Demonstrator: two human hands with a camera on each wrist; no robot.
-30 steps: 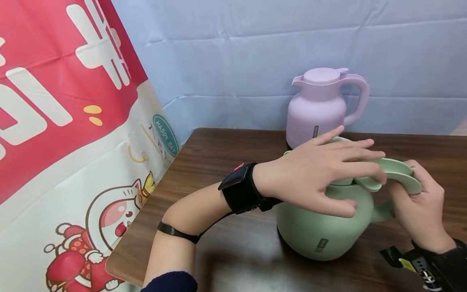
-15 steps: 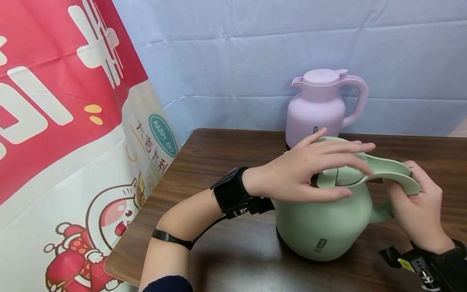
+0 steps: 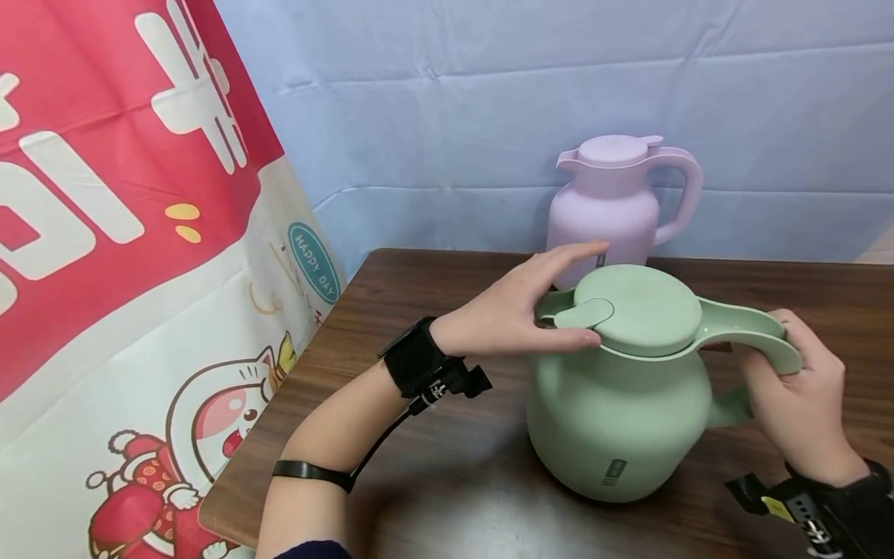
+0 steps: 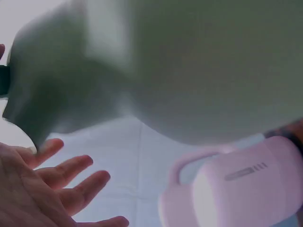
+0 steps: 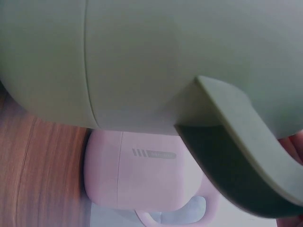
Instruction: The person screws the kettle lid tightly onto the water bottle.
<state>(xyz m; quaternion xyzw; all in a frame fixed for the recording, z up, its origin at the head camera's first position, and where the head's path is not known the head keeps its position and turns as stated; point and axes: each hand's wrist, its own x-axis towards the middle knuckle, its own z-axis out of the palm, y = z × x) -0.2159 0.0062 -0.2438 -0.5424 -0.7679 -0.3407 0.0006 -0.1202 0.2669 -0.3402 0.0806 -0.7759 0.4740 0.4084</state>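
A green thermal jug stands upright on the table. Its round lid sits on top, with the lid tab pointing left toward the spout. My left hand is at the spout side, fingers extended behind it and thumb along the front by the tab. Those fingers look spread apart in the left wrist view. With my right hand I grip the jug's handle on the right. In the right wrist view the jug's body fills the upper part.
Behind the green jug stands a lilac jug, handle to the right, close to the pale blue backdrop. The brown wooden table ends at the left beside a red and white printed cloth.
My left hand has moved leftward from over the lid to the spout side. The lid's tab has swung from the handle side round the front to the left. My right hand keeps its grip.
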